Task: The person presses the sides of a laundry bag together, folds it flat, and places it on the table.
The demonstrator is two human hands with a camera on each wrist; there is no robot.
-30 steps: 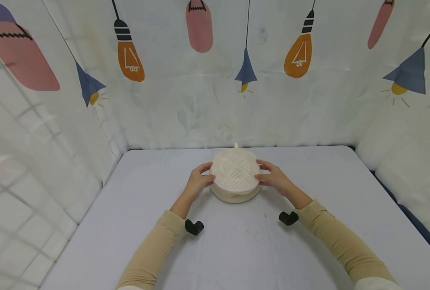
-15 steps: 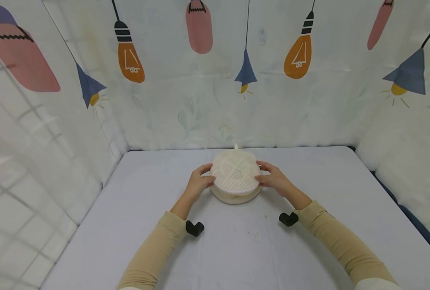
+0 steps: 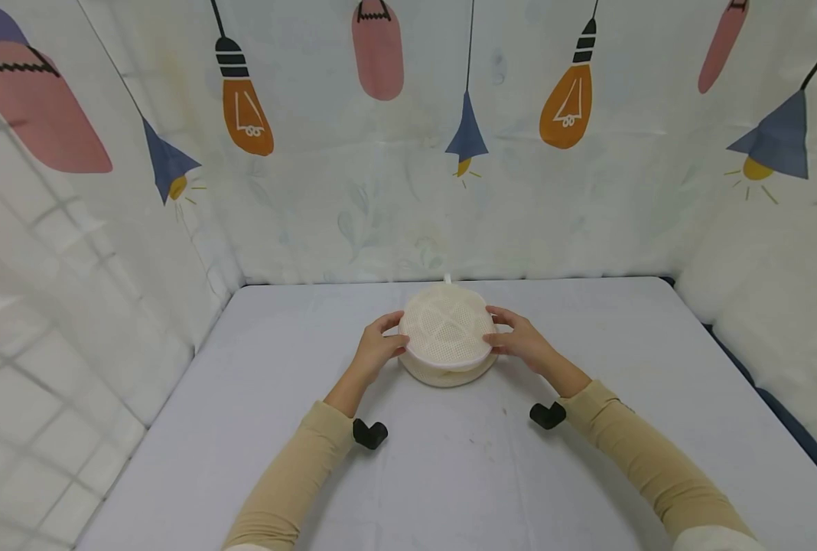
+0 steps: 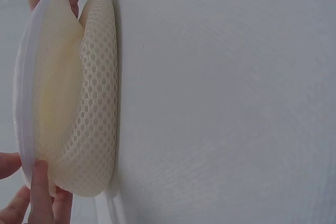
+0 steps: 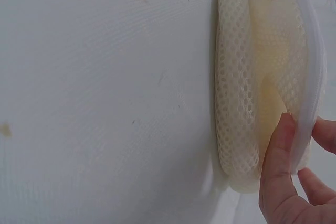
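Mesh bag (image 3: 447, 325) rests on the counter (image 3: 450, 467). Left hand (image 3: 378, 344) and right hand (image 3: 522, 337) flank it, fingers (image 5: 278, 169) pinching its rim (image 5: 315, 51)

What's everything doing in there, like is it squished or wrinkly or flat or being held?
Round mesh bag: partly squished, its side folded inward
Left hand: pinching the bag at one side
Right hand: pinching the bag at the opposite side
White tabletop: flat, with a few little specks
Tan sleeves: wrinkled
Patterned wall cloth: hanging, a bit creased
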